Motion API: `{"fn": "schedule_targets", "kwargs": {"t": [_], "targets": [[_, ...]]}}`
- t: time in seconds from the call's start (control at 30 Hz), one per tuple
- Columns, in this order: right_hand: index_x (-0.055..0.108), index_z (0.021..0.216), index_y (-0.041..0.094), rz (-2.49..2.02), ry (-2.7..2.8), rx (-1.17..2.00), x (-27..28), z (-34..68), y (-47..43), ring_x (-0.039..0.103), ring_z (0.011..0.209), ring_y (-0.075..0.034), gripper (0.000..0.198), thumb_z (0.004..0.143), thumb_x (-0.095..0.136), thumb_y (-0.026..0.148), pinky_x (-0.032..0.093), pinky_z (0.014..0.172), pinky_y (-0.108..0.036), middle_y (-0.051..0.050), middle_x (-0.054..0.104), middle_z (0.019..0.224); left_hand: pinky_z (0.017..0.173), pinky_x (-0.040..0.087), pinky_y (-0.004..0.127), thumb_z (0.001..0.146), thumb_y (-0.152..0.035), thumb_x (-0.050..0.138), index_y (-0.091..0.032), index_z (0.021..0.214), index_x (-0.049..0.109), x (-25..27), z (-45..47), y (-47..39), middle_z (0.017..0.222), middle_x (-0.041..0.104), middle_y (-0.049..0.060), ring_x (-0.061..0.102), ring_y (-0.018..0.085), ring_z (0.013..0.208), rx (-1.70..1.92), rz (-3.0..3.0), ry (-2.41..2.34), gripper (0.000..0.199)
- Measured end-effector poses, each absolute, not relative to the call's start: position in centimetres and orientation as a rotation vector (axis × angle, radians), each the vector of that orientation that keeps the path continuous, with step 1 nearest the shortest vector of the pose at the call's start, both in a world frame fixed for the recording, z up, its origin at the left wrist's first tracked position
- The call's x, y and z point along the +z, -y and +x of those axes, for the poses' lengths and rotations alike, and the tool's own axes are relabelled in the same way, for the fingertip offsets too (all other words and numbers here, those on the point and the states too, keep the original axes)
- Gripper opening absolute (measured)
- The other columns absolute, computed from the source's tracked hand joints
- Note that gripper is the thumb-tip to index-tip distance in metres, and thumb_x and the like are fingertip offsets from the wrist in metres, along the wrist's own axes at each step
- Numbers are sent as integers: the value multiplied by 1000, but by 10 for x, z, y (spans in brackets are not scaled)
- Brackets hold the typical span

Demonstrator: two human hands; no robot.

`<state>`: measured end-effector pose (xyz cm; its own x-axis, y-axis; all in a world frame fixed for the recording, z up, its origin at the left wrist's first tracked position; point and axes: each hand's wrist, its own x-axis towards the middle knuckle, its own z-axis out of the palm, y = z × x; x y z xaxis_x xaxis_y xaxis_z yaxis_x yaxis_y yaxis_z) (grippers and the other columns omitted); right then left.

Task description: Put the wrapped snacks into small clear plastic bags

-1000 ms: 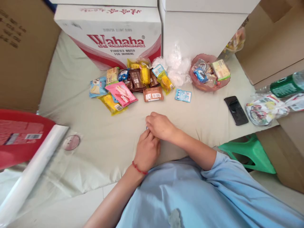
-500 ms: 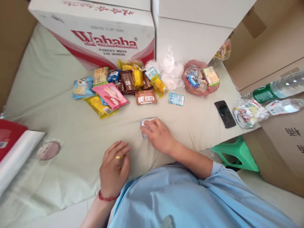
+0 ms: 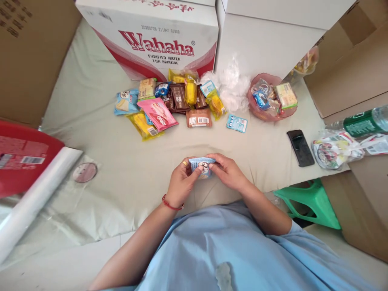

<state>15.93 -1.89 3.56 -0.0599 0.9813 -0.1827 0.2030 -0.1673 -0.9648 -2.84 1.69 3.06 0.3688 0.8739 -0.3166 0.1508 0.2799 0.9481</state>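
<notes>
Near the front of the covered table I hold a small light-blue snack packet (image 3: pixel 203 162) between both hands. My left hand (image 3: pixel 183 180) grips its left side, thumb across the front. My right hand (image 3: pixel 228 171) pinches its right side and upper edge. Beyond them lies a pile of wrapped snacks: a pink packet (image 3: pixel 158 114), a yellow packet (image 3: pixel 142 126), brown packets (image 3: pixel 180 97) and a brown packet with a barcode (image 3: pixel 198 118). A flat blue packet (image 3: pixel 237 123) lies apart on the cloth, right of the pile.
Behind the pile stands a white-and-red Wahaha carton (image 3: pixel 160 44). On the right are a pink bowl (image 3: pixel 257 111) of snacks, a phone (image 3: pixel 300 148), a plastic bottle (image 3: pixel 363 122) and a green stool (image 3: pixel 315 206). At left are a red container (image 3: pixel 27 157) and a plastic-film roll (image 3: pixel 39 198).
My right hand has lifted the packet off the cloth. My left hand has come in from the left and now grips it too. The view has shifted left.
</notes>
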Motion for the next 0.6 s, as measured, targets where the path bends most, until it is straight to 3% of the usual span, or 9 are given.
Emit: {"fn": "schedule_targets", "kwargs": {"t": [0.1, 0.23, 0.43, 0.53, 0.6], "targets": [[73, 113, 21, -1448, 1343, 1360, 38, 168, 22, 70, 99, -21, 28, 94, 63, 39, 56, 92, -36, -6, 75, 107, 87, 61, 38, 88, -57, 68, -19, 119, 63, 28, -29, -12, 106, 74, 7, 72, 22, 95, 639, 1310, -1109, 49], [73, 110, 23, -1473, 1214, 1219, 56, 209, 19, 71, 91, -19, 27, 89, 71, 41, 59, 88, -35, -2, 76, 99, 100, 60, 43, 96, -51, 61, -22, 135, 58, 33, -50, -3, 132, 69, 13, 70, 26, 117, 745, 1569, -1224, 49], [64, 118, 28, -1519, 815, 500, 106, 353, -34, 68, 75, -13, 36, 84, 78, 28, 59, 70, -28, 0, 72, 99, 108, 53, 55, 98, -46, 57, -24, 123, 65, 29, -128, 18, 132, 68, 14, 65, 33, 123, 834, 2034, -1642, 34], [59, 121, 23, -1749, 571, 341, 122, 416, -88, 66, 68, -7, 29, 95, 58, 12, 52, 67, -22, -2, 69, 93, 106, 54, 55, 99, -48, 53, -22, 121, 65, 14, -158, 32, 135, 65, 16, 66, 34, 120, 744, 2122, -1777, 36], [50, 134, 20, -1876, 548, 293, 127, 437, -124, 65, 70, -5, 40, 97, 49, 3, 52, 69, -22, -5, 69, 105, 104, 55, 53, 100, -44, 50, -20, 117, 66, 1, -168, 36, 135, 66, 17, 67, 34, 118, 718, 2245, -1799, 34]]}}
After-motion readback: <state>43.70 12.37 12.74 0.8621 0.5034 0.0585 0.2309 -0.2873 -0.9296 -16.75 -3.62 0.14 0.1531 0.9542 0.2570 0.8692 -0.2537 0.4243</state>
